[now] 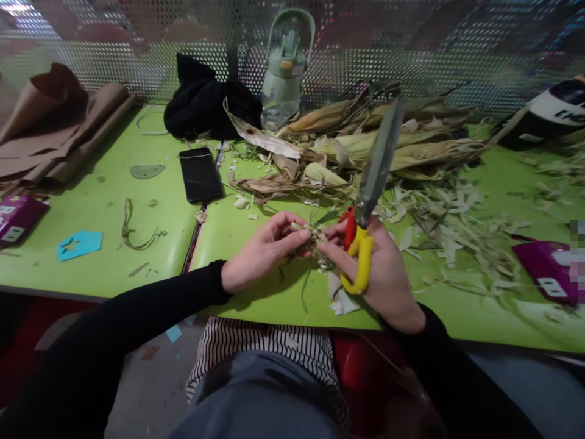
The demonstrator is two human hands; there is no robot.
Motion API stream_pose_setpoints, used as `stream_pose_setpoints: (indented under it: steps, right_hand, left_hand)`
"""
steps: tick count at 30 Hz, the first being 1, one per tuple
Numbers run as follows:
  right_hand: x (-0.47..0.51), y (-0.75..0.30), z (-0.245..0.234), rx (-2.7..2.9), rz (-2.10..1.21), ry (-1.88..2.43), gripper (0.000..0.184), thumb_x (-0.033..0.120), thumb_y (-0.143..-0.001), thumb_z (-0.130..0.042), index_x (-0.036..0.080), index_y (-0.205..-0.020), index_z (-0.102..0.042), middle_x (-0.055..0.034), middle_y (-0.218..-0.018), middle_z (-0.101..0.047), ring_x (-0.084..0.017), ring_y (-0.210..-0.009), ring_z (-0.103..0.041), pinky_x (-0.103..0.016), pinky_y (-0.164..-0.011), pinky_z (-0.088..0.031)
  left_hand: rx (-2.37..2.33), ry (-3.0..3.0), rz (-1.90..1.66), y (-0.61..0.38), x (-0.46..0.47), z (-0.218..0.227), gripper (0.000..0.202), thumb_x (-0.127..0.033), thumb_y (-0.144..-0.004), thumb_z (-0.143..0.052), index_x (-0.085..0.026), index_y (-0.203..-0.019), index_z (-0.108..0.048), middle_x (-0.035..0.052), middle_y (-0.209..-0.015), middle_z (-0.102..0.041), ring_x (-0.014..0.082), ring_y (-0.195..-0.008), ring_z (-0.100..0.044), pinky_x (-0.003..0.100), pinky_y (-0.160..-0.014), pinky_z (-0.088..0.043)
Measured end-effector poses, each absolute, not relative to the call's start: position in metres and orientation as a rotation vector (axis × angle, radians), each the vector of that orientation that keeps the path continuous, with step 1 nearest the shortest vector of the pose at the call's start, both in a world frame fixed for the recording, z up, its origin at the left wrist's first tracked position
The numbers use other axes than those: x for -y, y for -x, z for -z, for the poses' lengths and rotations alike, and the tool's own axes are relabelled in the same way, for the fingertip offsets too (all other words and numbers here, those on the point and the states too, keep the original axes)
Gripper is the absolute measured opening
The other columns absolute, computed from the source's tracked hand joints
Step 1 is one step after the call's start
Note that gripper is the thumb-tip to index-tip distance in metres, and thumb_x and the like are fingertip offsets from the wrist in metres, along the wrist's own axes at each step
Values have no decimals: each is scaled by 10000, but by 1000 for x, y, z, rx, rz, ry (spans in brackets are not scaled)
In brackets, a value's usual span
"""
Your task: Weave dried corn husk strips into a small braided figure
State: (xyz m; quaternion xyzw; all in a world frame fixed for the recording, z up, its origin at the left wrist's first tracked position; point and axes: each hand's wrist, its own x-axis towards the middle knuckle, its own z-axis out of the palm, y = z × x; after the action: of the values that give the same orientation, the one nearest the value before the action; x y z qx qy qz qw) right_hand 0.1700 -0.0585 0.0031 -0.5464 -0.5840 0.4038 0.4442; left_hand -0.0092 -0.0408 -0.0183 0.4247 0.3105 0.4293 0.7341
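Between my two hands is a small bunch of thin corn husk strips [319, 234], with a few ends hanging loose. My left hand [262, 250] pinches it between thumb and fingers. The fingertips of my right hand [386, 277] touch the bunch from the other side. That same hand also carries scissors [359, 259] with red and yellow handles, their long blades pointing up and away from me. Beneath the right hand lie pale husk scraps [342, 299] on the green table [233, 292]. Just beyond, a heap of dry corn husks [388, 152] spreads across the table.
Shredded husk [450, 225] covers the right side near a purple packet [548, 268]. A phone [200, 175], a black cloth bundle [205, 103] and a green bottle [286, 73] stand behind. Brown paper [59, 128] and a blue tag [80, 245] lie left.
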Motion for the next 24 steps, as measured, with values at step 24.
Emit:
stream_pose_setpoints:
  steps: [24]
  right_hand:
    - [15,-196,-7,1947,-795,1593,589,616,-551,-850,260,-953,-608,-10,-773,-645,-200,-634,-571,-345,-566,-463]
  left_hand:
    - [-802,-993,-1085,23,17,10,93,-203,-903,-658,-140,-873,-596,-36,-786,-589,44,-651,-557,186,-651,-505]
